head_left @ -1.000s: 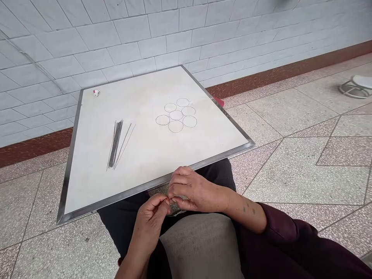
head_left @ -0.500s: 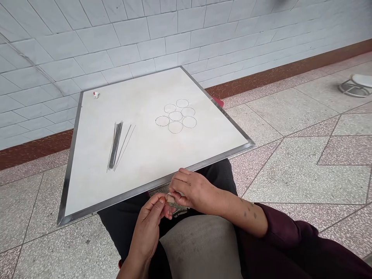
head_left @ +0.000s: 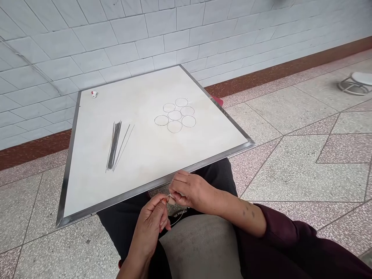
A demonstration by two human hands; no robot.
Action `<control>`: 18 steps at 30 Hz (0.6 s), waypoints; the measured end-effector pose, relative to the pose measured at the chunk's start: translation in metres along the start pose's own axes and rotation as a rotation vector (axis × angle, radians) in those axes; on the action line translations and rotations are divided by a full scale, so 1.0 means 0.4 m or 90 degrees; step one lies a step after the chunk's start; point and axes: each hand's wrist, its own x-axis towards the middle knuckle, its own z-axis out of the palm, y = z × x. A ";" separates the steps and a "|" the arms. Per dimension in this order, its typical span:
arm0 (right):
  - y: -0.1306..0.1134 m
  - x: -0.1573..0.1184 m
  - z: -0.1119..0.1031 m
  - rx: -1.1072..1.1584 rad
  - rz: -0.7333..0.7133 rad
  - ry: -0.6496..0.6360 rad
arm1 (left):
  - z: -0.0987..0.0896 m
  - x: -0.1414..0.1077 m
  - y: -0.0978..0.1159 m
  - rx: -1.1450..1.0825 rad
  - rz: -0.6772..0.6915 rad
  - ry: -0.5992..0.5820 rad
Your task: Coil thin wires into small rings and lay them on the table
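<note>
Just off the table's near edge, my left hand (head_left: pixel 152 217) and my right hand (head_left: pixel 192 190) meet at the fingertips. Both pinch a thin wire (head_left: pixel 180 217), which curves in a loop below the fingers. Wrapping or tape of a tan colour shows between the fingertips; its exact form is hard to make out. On the white table (head_left: pixel 139 155) lies a bundle of straight dark wires (head_left: pixel 114 147), with a couple of loose wires (head_left: pixel 124 145) beside it. Several wire rings (head_left: pixel 174 115) lie flat in a cluster right of the table's middle.
A small white and red object (head_left: pixel 94 94) sits at the table's back left corner. The table's metal rim (head_left: pixel 124 197) runs in front of my hands. A white tiled wall (head_left: pixel 159 23) stands behind the table. A round stool (head_left: pixel 356 83) is at the far right.
The curved wire below my fingers now shows clearly. My fingers have shifted slightly, and both hands remain together at about the same place.
</note>
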 end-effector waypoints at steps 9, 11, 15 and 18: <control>0.006 -0.002 -0.001 0.028 0.043 0.014 | 0.009 -0.005 0.019 -0.129 -0.015 -0.032; 0.005 -0.002 -0.003 0.030 0.050 0.018 | 0.009 -0.005 0.019 -0.143 -0.019 -0.030; 0.001 -0.002 -0.003 0.037 0.054 0.036 | 0.010 -0.005 0.019 -0.146 -0.022 -0.016; 0.001 -0.002 0.001 0.037 0.063 0.043 | 0.009 -0.007 0.019 -0.145 -0.029 -0.008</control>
